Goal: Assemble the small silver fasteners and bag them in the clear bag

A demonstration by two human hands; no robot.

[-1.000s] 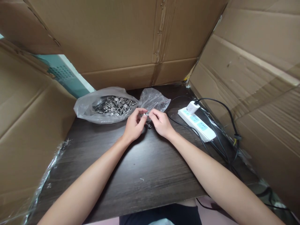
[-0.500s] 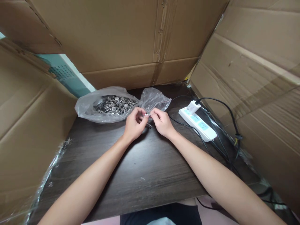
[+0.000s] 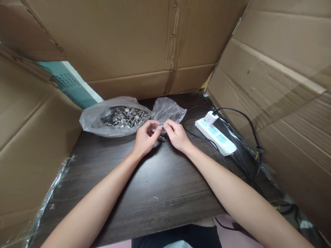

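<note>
My left hand (image 3: 145,137) and my right hand (image 3: 176,135) meet over the dark wooden table (image 3: 155,186), fingertips pinched together on a small metal part (image 3: 160,127) held between them. A second small dark metal piece (image 3: 162,139) lies on the table just below the fingers. Behind my left hand sits an open clear plastic bag (image 3: 93,119) with several small metal parts (image 3: 123,116) piled inside. A crumpled, smaller clear bag (image 3: 168,109) lies right behind the fingertips.
Cardboard walls (image 3: 129,44) close in the table on the left, back and right. A white power strip (image 3: 216,136) with a plugged charger and black cables (image 3: 248,137) lies at the right. Plastic film (image 3: 49,199) hangs along the left table edge.
Both hands stay pinched on the small part at the same spot; only the fingers shift slightly. The view has drifted a little.
</note>
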